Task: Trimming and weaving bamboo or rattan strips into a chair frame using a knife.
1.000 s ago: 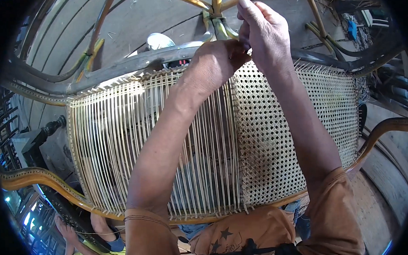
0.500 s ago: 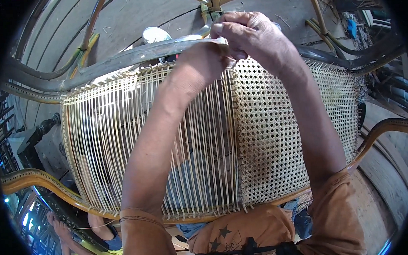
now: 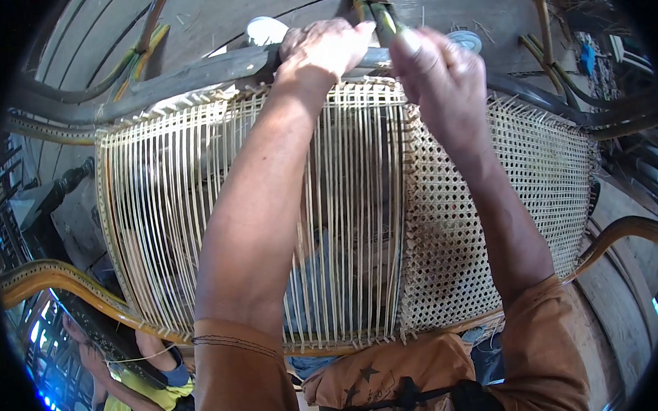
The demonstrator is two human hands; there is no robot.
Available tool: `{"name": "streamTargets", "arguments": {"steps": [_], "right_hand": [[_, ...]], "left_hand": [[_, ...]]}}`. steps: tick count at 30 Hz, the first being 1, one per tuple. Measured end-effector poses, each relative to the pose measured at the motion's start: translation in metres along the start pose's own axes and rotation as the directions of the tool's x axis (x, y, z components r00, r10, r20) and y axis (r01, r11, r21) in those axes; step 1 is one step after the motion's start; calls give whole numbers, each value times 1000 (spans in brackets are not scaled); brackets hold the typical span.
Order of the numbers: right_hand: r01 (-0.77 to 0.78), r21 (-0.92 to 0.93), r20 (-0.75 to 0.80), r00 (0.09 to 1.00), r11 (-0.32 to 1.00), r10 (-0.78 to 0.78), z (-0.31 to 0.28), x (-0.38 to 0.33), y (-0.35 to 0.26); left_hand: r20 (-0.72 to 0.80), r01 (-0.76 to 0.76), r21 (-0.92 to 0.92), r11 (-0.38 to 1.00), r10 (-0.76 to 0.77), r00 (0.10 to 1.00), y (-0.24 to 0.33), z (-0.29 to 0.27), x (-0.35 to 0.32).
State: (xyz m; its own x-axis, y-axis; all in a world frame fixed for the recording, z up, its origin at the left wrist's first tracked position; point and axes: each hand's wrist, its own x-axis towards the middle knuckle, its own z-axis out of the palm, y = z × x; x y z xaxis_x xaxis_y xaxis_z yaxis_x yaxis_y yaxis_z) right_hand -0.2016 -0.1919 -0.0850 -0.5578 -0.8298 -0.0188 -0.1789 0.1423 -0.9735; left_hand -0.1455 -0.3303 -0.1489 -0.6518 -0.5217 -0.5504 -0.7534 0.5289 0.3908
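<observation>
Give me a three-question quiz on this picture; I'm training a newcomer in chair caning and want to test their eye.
1. True or false: the finished, tightly woven cane mesh lies on the person's left side of the seat panel.
2. Multiple choice: where does the left hand rest? A) on the dark far rail of the frame, B) on the near edge of the panel, C) on the golden curved armrest.
3. Fill in: the part of the panel under the left forearm holds only long, parallel ______ strands, with gaps between them.

Key: 1. False, it is on the right side, under the right hand. 2. A. 3. Unwoven (open).
</observation>
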Motion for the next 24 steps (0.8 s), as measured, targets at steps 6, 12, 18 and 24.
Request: {"name": "streamTargets", "arguments": {"steps": [6, 12, 18, 24], "right_hand": [[-96, 352, -61, 990, 931, 125, -16, 20, 23], [-23, 144, -215, 975, 989, 54, -6, 35, 22], [39, 237, -36, 999, 971, -31, -20, -3, 21], [110, -51, 7, 994, 993, -110, 10, -3, 12]], "left_hand": [[-8, 126, 51, 991, -125, 992, 10, 0, -2], [-158, 46, 97, 994, -30, 987, 6, 9, 2], [24, 138, 48, 989, -140, 990, 11, -6, -9], [-18, 26, 91, 996, -24, 1000, 0, 3, 2]]}}
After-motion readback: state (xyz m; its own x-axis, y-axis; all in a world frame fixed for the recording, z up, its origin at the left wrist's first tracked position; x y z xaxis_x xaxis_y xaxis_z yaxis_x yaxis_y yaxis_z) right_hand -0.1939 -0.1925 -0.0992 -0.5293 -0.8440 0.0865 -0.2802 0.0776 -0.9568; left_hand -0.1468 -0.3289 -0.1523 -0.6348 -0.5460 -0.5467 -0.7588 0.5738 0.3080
